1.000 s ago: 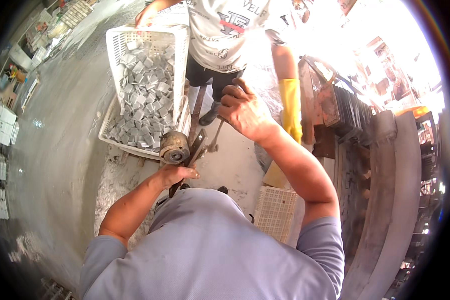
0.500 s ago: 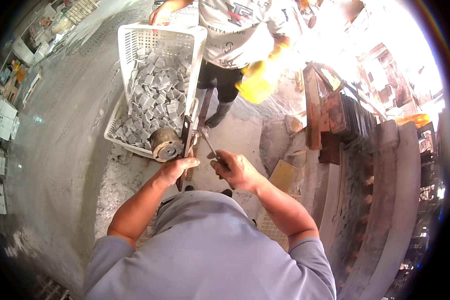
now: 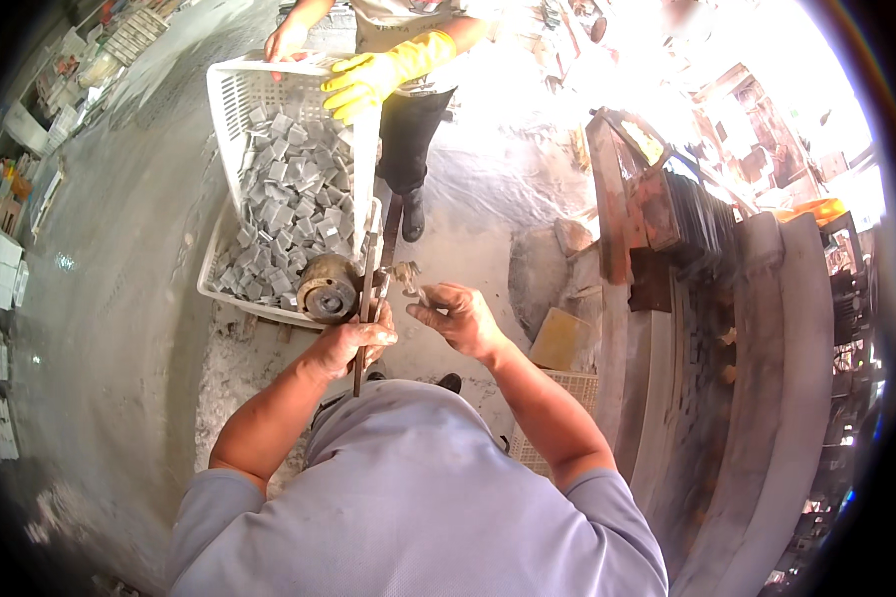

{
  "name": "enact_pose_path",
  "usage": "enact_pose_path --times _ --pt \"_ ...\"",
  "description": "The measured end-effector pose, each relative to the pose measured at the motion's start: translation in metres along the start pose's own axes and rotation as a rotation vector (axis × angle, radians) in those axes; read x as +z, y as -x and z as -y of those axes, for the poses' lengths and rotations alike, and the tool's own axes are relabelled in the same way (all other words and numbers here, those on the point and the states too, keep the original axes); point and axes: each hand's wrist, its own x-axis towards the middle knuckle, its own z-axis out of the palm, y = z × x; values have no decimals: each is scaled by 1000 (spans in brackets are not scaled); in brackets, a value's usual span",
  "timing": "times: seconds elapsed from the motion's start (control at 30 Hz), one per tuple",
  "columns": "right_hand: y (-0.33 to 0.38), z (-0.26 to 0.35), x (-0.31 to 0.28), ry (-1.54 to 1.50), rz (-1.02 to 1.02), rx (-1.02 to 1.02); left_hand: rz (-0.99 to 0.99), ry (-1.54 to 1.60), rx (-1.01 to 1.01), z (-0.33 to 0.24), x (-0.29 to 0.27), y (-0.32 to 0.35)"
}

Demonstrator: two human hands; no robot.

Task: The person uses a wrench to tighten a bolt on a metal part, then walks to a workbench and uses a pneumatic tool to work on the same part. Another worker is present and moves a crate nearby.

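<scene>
One flat metal bar stands in the closed left hand, a metal cylinder just left of it. The right hand curls beside a small metal fitting; its grip I cannot tell. Beyond, a tilted white plastic crate and the lower crate beneath hold grey square pieces.

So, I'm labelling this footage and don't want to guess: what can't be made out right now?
Head view: the palm of the right hand, and whatever it may grip; its own curled fingers hide them.
Head view: part of the left hand, hidden by the metal bar.
Head view: floor of the lower crate, under grey pieces.
Head view: the co-worker; head cut off by the top edge.
</scene>
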Motion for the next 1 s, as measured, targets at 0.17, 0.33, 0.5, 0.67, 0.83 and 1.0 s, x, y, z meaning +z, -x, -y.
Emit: enact_pose_path --times 0.17,0.33,0.5,0.67,0.83,1.0 --pt "4 -14 18 -70 -6 134 -95 -35 27 -7 -4 4" --pt "2 -14 24 -522 -10 313 -328 -276 14 -20 -4 12" --pt "-34 23 20 -691 -37 248 -269 -390 7 -24 -12 11" --pt "-54 35 26 -530 -51 152 -242 -379 16 -27 -20 3" --pt "-62 42 25 -417 -68 261 -316 -348 3 -29 -19 5" --pt "-67 38 28 -535 -11 243 -269 -357 25 -25 -33 5"
